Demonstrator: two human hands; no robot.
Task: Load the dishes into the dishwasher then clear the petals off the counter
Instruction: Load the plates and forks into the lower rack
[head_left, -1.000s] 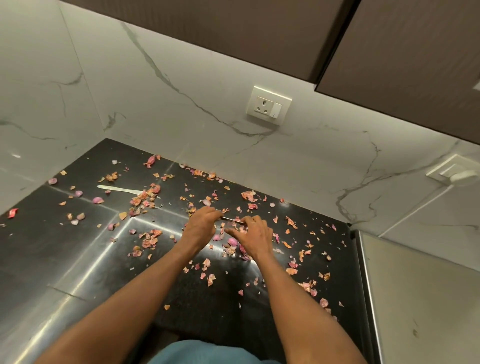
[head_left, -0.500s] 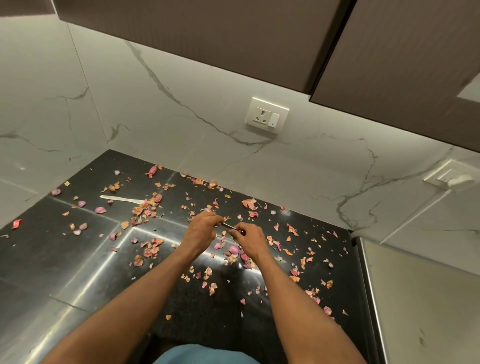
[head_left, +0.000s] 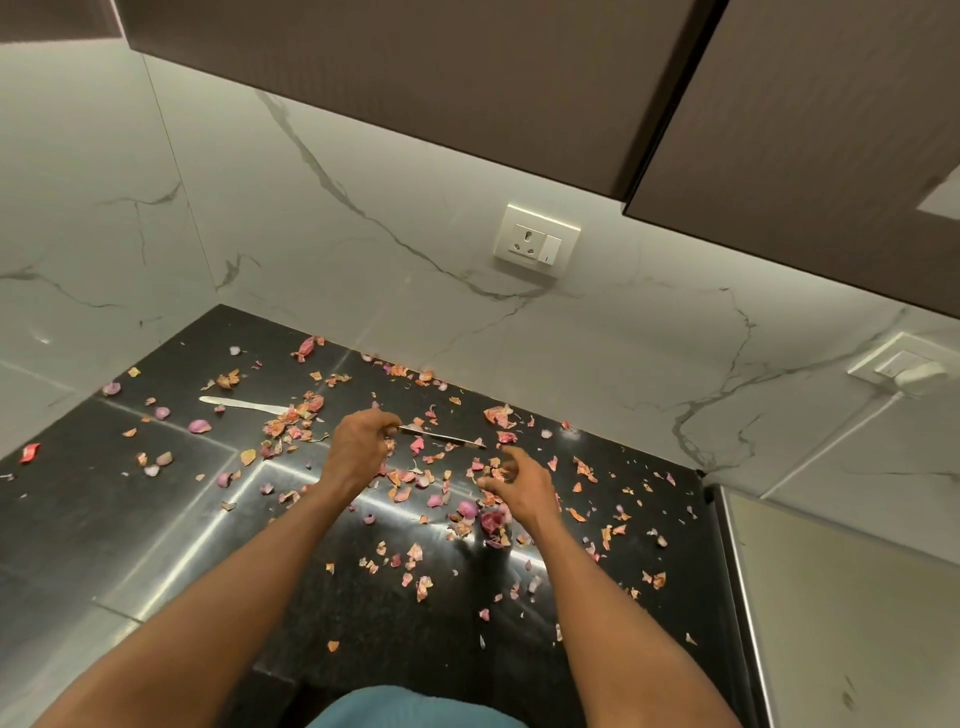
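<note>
Most of the job looks to be ahead of me: petals lie scattered over the black counter on every side of my fingers, thick just beyond and beneath them, thinner toward my body. None are gathered into a pile that I can see. No dishwasher and no dishes are in view, so I cannot judge that part of the task.

My left hand has its fingers curled round one end of a thin metal utensil, pinching it so the shaft runs rightward, raised over the petals; its far tip ends just beyond my right hand. That hand is loosely spread, fingers half curled, holding nothing I can make out, hovering close over a dense pink cluster. A second pale knife lies flat well to the left of my left fingers, partly under petals.

No readable writing or brand shows anywhere; the wall socket beyond my fingers is unmarked.
</note>
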